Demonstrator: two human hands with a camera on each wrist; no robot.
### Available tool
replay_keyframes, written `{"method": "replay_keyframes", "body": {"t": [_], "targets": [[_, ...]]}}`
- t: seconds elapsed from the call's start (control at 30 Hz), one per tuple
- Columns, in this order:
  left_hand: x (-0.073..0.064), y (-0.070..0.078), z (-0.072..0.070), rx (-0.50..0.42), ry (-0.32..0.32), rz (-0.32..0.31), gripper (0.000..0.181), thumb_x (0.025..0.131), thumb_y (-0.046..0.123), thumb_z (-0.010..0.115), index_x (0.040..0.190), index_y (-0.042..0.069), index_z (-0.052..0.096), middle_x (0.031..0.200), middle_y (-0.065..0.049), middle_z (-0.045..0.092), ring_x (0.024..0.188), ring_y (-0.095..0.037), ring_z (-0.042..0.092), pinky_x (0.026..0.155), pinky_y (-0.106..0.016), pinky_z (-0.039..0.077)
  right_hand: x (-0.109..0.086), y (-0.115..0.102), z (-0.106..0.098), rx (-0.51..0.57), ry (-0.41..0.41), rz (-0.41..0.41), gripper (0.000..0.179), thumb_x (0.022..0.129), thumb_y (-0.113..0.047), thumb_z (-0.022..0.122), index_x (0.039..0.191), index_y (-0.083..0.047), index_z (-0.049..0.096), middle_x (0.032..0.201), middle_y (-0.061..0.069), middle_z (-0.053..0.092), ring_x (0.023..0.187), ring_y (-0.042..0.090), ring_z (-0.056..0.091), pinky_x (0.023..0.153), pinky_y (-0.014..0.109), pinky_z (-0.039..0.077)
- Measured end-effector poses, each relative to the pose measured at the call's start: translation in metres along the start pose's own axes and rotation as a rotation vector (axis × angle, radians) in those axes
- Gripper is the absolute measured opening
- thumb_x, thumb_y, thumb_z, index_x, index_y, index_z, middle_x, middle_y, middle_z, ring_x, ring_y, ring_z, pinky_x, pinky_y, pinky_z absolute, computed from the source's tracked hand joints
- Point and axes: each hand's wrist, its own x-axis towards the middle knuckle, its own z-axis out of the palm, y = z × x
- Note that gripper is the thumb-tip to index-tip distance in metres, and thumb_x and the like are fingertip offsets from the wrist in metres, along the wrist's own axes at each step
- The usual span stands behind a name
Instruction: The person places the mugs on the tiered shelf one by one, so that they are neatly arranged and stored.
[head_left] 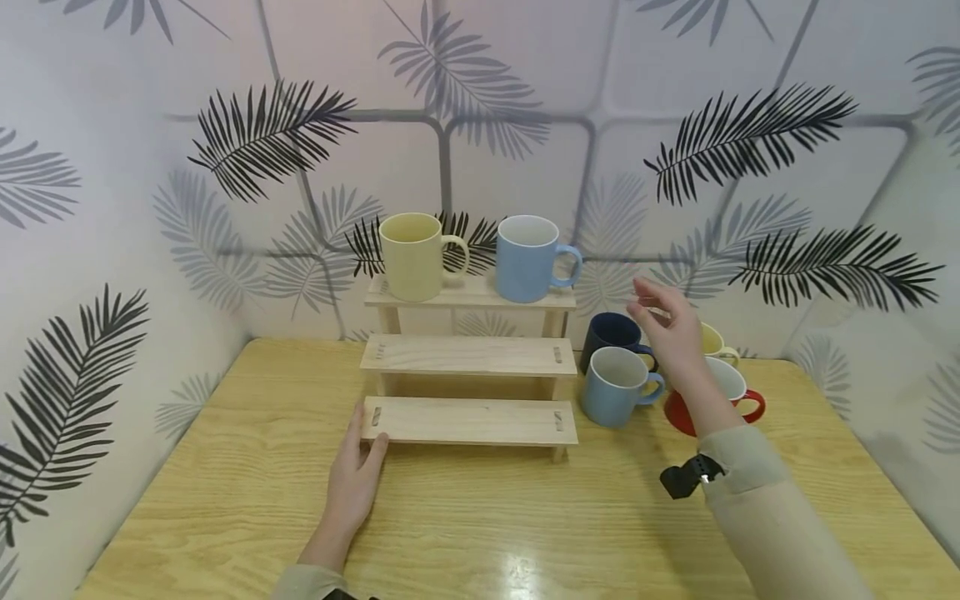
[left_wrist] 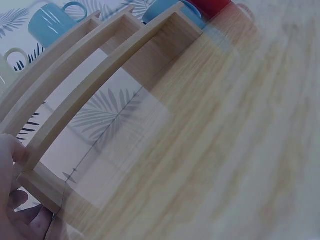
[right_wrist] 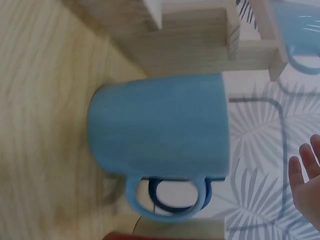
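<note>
A three-tier wooden rack stands on the table. My left hand holds the left end of its lowest tier, thumb at the front edge and fingers round the side in the left wrist view. On the top tier sit a yellow mug and a light blue mug, handles to the right. My right hand is raised over the mugs right of the rack, fingers loosely bent and holding nothing. Nearest it are a navy mug and a second blue mug, with the navy one behind.
Partly hidden behind my right hand and wrist are another yellow mug and a red mug with a white inside. The wooden table meets a leaf-patterned wall behind the rack.
</note>
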Motion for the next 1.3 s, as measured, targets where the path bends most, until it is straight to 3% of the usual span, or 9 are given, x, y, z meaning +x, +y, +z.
{"method": "replay_keyframes", "body": {"t": [0.23, 0.33, 0.43, 0.57, 0.8, 1.0, 1.1, 1.17, 1.3], "targets": [[-0.001, 0.001, 0.000, 0.003, 0.000, -0.004, 0.065, 0.102, 0.036, 0.043, 0.155, 0.021, 0.008, 0.157, -0.011, 0.013, 0.142, -0.030, 0.018, 0.110, -0.043, 0.028, -0.024, 0.023, -0.016, -0.024, -0.187, 0.015, 0.054, 0.093, -0.020, 0.064, 0.141, -0.001, 0.045, 0.137, 0.021, 0.047, 0.123, 0.034, 0.043, 0.103, 0.055, 0.034], [-0.001, 0.001, 0.000, -0.006, -0.006, 0.001, 0.066, 0.102, 0.035, 0.043, 0.155, 0.019, 0.008, 0.157, -0.012, 0.013, 0.142, -0.030, 0.019, 0.110, -0.043, 0.029, -0.033, 0.032, -0.022, -0.031, -0.254, 0.002, 0.057, 0.092, -0.016, 0.066, 0.141, 0.002, 0.042, 0.139, 0.022, 0.044, 0.126, 0.038, 0.041, 0.105, 0.054, 0.032], [0.000, 0.002, 0.000, -0.011, -0.009, 0.007, 0.066, 0.102, 0.035, 0.043, 0.155, 0.016, 0.008, 0.157, -0.014, 0.013, 0.141, -0.032, 0.019, 0.110, -0.045, 0.028, -0.041, 0.039, -0.026, -0.049, -0.288, -0.034, 0.054, 0.091, -0.007, 0.066, 0.138, 0.005, 0.043, 0.138, 0.024, 0.044, 0.127, 0.041, 0.041, 0.106, 0.037, 0.037], [0.000, 0.004, 0.000, -0.013, -0.013, 0.005, 0.066, 0.103, 0.036, 0.042, 0.155, 0.017, 0.007, 0.157, -0.014, 0.013, 0.141, -0.032, 0.019, 0.111, -0.045, 0.027, -0.048, 0.046, -0.027, -0.093, -0.245, -0.118, 0.045, 0.088, 0.007, 0.063, 0.130, 0.008, 0.049, 0.129, 0.026, 0.052, 0.121, 0.042, 0.048, 0.095, 0.016, 0.042], [-0.001, 0.003, 0.001, -0.005, -0.006, -0.002, 0.066, 0.102, 0.035, 0.043, 0.155, 0.018, 0.007, 0.157, -0.015, 0.013, 0.141, -0.033, 0.019, 0.110, -0.047, 0.028, -0.058, 0.056, -0.026, -0.171, -0.175, -0.209, 0.040, 0.083, 0.013, 0.065, 0.121, 0.011, 0.055, 0.118, 0.027, 0.058, 0.113, 0.038, 0.056, 0.091, 0.031, 0.048], [0.000, -0.001, 0.000, -0.002, -0.012, -0.008, 0.067, 0.102, 0.039, 0.043, 0.155, 0.020, 0.007, 0.157, -0.013, 0.012, 0.142, -0.032, 0.016, 0.110, -0.046, 0.028, -0.060, 0.060, -0.023, -0.232, -0.195, -0.213, 0.039, 0.085, 0.012, 0.062, 0.123, 0.014, 0.053, 0.121, 0.030, 0.056, 0.112, 0.047, 0.052, 0.093, 0.005, 0.034], [0.000, -0.001, 0.000, 0.002, -0.011, -0.013, 0.067, 0.102, 0.040, 0.043, 0.155, 0.020, 0.007, 0.158, -0.011, 0.012, 0.142, -0.031, 0.016, 0.110, -0.046, 0.028, -0.060, 0.064, -0.021, -0.242, -0.199, -0.233, 0.039, 0.084, 0.014, 0.062, 0.122, 0.017, 0.052, 0.121, 0.033, 0.055, 0.111, 0.049, 0.052, 0.091, 0.001, 0.030], [-0.001, 0.000, 0.000, 0.004, -0.011, -0.012, 0.067, 0.102, 0.039, 0.043, 0.155, 0.019, 0.007, 0.158, -0.011, 0.012, 0.142, -0.031, 0.016, 0.110, -0.046, 0.028, -0.061, 0.064, -0.021, -0.252, -0.207, -0.228, 0.040, 0.084, 0.015, 0.061, 0.123, 0.018, 0.051, 0.121, 0.034, 0.055, 0.111, 0.050, 0.052, 0.094, 0.009, 0.038], [-0.001, 0.000, 0.000, 0.009, -0.007, -0.011, 0.066, 0.102, 0.038, 0.043, 0.155, 0.019, 0.008, 0.158, -0.012, 0.013, 0.142, -0.030, 0.016, 0.111, -0.046, 0.027, -0.062, 0.062, -0.020, -0.314, -0.233, -0.191, 0.041, 0.085, 0.012, 0.062, 0.125, 0.016, 0.051, 0.121, 0.034, 0.054, 0.111, 0.048, 0.054, 0.094, 0.041, 0.045]]}}
